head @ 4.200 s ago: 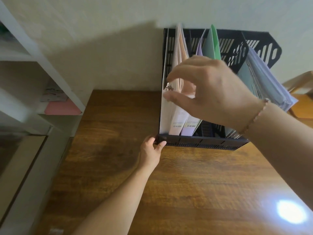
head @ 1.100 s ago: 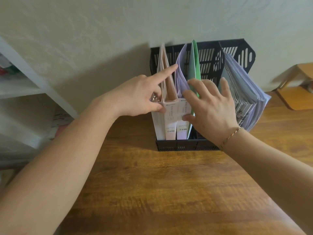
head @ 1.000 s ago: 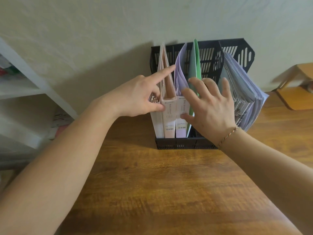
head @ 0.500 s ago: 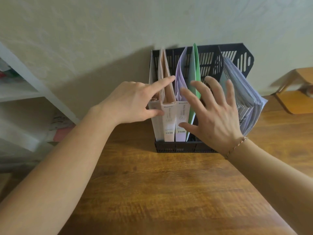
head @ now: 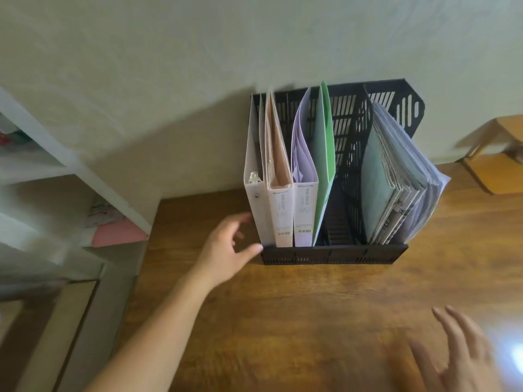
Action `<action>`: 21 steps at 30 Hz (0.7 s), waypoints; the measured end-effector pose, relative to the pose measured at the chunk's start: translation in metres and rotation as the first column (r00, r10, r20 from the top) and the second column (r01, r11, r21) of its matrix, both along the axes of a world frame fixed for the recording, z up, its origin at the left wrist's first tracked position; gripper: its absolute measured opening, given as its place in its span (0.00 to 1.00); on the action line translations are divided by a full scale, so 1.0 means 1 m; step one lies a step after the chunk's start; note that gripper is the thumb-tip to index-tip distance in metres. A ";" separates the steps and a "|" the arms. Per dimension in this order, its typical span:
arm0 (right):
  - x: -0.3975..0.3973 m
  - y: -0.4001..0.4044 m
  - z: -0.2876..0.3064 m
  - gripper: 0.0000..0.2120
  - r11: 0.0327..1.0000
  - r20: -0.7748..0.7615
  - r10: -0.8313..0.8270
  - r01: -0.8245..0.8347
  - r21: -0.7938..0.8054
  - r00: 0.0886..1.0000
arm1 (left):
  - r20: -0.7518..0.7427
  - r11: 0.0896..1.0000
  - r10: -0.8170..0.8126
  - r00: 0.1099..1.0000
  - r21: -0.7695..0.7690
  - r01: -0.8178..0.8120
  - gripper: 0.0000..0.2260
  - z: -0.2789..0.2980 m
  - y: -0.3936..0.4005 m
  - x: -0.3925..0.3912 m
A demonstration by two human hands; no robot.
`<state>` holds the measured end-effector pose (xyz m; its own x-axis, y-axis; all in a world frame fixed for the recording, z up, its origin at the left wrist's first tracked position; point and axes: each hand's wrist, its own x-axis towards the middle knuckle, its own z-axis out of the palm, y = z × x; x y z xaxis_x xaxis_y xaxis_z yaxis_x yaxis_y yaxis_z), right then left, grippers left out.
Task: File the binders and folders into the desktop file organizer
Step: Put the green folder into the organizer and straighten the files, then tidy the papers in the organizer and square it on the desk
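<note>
Desk (head: 311, 321): brown wood, bears the organizer at its back edge, vs. a pale wall.

Shelf unit (head: 70, 171): white, well left of organizer; pink item (head: 119, 233) on a lower shelf. Blurred, contents not legible.

Stool (head: 498, 165): light wood, right of organizer, partly cut off by frame edge.

Organizer (head: 334, 254): black slotted plastic, upright, back to wall, several compartments side by side.

Paper stack (head: 402, 179): grey-blue sleeves and sheets, rightmost compartment of organizer, leaning right, top overhanging organizer's right side.

White binder (head: 259, 205): leftmost in organizer, upright, ring showing at top of spine.

Peach binder (head: 283, 210): just right of white one, touching it, spine out, barcode label low on spine.

Lilac binder (head: 305, 205): next right, spine reads "RING BINDER", covers splayed toward the back.

Green folder (head: 325, 154): thin, leaning vs. lilac binder's right side. Compartment betw. it and the paper stack shows only bare black floor.

Left hand (head: 229, 247): at organizer's front-left corner, fingers loosely spread, thumb tip at the corner of the base, fingertips by white binder's side; holds nothing. Actual contact: can't tell.

Right hand (head: 464, 360): well in front of organizer, low right over desk, fingers spread, motion-blurred, holds nothing.
</note>
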<state>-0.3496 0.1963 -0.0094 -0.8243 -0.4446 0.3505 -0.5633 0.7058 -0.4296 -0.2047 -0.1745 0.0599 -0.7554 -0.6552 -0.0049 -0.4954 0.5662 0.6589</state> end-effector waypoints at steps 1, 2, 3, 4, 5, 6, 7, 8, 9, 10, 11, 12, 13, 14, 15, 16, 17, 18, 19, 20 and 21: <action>0.006 0.008 -0.012 0.35 0.997 0.060 -0.044 0.040 0.064 0.997 | 0.105 0.999 -0.025 0.994 0.025 0.023 0.32 -0.012 0.003 0.000; 0.012 0.016 -0.024 0.37 0.991 0.115 -0.075 0.060 0.123 0.991 | 0.161 0.997 -0.041 0.986 0.076 0.029 0.33 -0.021 0.007 -0.006; 0.018 0.023 -0.033 0.39 0.985 0.157 -0.090 0.065 0.157 0.983 | 0.175 0.991 -0.029 0.984 0.133 0.005 0.33 -0.026 0.013 -0.011; 0.022 0.025 -0.041 0.40 0.983 0.175 -0.089 0.059 0.172 0.981 | 0.160 0.982 0.009 0.987 0.187 -0.039 0.33 -0.026 0.016 -0.014; 0.025 0.027 -0.048 0.40 0.982 0.184 -0.093 0.059 0.180 0.978 | 0.140 0.970 0.040 0.989 0.231 -0.071 0.33 -0.026 0.020 -0.016; 0.027 0.027 -0.052 0.41 0.981 0.196 -0.097 0.060 0.186 0.976 | 0.119 0.962 0.054 0.991 0.261 -0.084 0.34 -0.025 0.023 -0.020; 0.028 0.027 -0.054 0.41 0.979 0.210 -0.103 0.063 0.193 0.972 | 0.105 0.957 0.056 0.993 0.276 -0.084 0.33 -0.025 0.025 -0.024; 0.028 0.027 -0.055 0.40 0.977 0.220 -0.109 0.063 0.205 0.970 | 0.090 0.955 0.059 0.994 0.286 -0.083 0.33 -0.024 0.028 -0.028; 0.029 0.026 -0.055 0.40 0.974 0.227 -0.113 0.062 0.219 0.967 | 0.083 0.953 0.078 0.994 0.287 -0.098 0.32 -0.023 0.031 -0.032; 0.030 0.026 -0.056 0.40 0.972 0.233 -0.111 0.057 0.228 0.966 | 0.082 0.951 0.113 0.990 0.280 -0.132 0.32 -0.024 0.034 -0.035; 0.030 0.027 -0.057 0.40 0.971 0.233 -0.108 0.053 0.232 0.966 | 0.084 0.951 0.156 0.984 0.255 -0.173 0.30 -0.025 0.037 -0.038; 0.030 0.027 -0.057 0.40 0.971 0.229 -0.105 0.051 0.232 0.968 | 0.080 0.951 0.200 0.977 0.223 -0.213 0.28 -0.028 0.041 -0.039; 0.029 0.027 -0.057 0.40 0.973 0.225 -0.101 0.049 0.227 0.969 | 0.067 0.950 0.237 0.969 0.194 -0.245 0.26 -0.033 0.045 -0.040; 0.029 0.026 -0.058 0.40 0.975 0.220 -0.096 0.048 0.217 0.971 | 0.049 0.945 0.267 0.963 0.182 -0.271 0.24 -0.037 0.048 -0.040; 0.028 0.025 -0.058 0.40 0.976 0.217 -0.095 0.048 0.211 0.972 | 0.032 0.939 0.290 0.956 0.185 -0.291 0.23 -0.042 0.050 -0.040; 0.028 0.024 -0.057 0.39 0.977 0.215 -0.094 0.049 0.205 0.972 | 0.020 0.932 0.310 0.950 0.189 -0.308 0.22 -0.046 0.052 -0.040; 0.028 0.024 -0.056 0.39 0.978 0.216 -0.093 0.049 0.202 0.972 | 0.012 0.929 0.325 0.946 0.183 -0.322 0.21 -0.049 0.053 -0.040; 0.028 0.023 -0.056 0.39 0.979 0.211 -0.090 0.048 0.198 0.973 | 0.007 0.929 0.334 0.943 0.167 -0.330 0.20 -0.051 0.054 -0.041; 0.028 0.023 -0.056 0.39 0.979 0.204 -0.087 0.046 0.199 0.975 | 0.003 0.931 0.337 0.942 0.148 -0.333 0.19 -0.052 0.054 -0.041; 0.028 0.023 -0.057 0.39 0.979 0.197 -0.084 0.045 0.198 0.977 | -0.004 0.934 0.335 0.942 0.130 -0.332 0.18 -0.052 0.054 -0.041; 0.029 0.023 -0.057 0.39 0.980 0.195 -0.080 0.041 0.194 0.978 | -0.007 0.937 0.332 0.943 0.113 -0.329 0.18 -0.052 0.054 -0.041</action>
